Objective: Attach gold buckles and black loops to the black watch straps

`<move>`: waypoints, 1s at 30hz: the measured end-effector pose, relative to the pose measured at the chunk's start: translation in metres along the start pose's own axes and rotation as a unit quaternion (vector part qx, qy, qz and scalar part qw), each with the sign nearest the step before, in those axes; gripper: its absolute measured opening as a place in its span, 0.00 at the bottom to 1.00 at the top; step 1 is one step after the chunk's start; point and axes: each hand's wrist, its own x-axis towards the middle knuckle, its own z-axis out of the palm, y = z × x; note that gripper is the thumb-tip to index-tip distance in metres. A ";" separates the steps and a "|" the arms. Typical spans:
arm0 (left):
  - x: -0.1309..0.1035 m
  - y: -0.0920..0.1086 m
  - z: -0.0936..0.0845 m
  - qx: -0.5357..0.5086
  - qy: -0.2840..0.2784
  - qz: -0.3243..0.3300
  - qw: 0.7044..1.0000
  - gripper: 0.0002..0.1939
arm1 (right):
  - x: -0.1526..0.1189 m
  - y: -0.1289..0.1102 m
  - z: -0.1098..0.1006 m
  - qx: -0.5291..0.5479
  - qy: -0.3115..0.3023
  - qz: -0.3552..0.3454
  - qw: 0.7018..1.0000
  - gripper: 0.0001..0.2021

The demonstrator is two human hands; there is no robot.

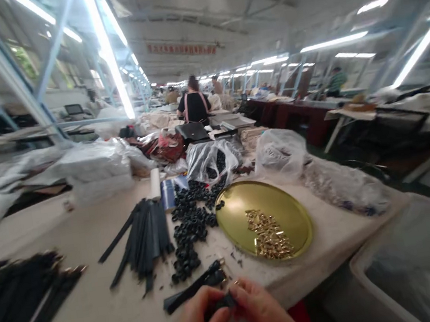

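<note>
At the table's near edge, my left hand (199, 321) is closed on a dark strap piece (226, 301). My right hand (260, 308) meets it from the right, fingers pinched at the strap's end, where a small gold fitting (237, 283) shows. Just beyond my hands lie black straps with gold ends (195, 287). Farther back are a pile of small black loops (187, 238) and a fan of flat black strips (146, 238). A gold oval tray (232, 232) to the right holds many small gold metal fittings (270, 235).
Finished-looking black straps with gold ends (22, 297) are heaped at the left. Clear plastic bags (279, 152) and a blue-labelled roll (167, 194) stand behind the loops. A pale bin (422, 260) is right of the table. A person (194, 105) sits farther off.
</note>
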 end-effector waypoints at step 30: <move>-0.010 -0.009 -0.012 -0.344 -0.139 -0.063 0.927 0.20 | -0.009 -0.015 -0.003 -0.033 -0.070 0.131 0.988 0.14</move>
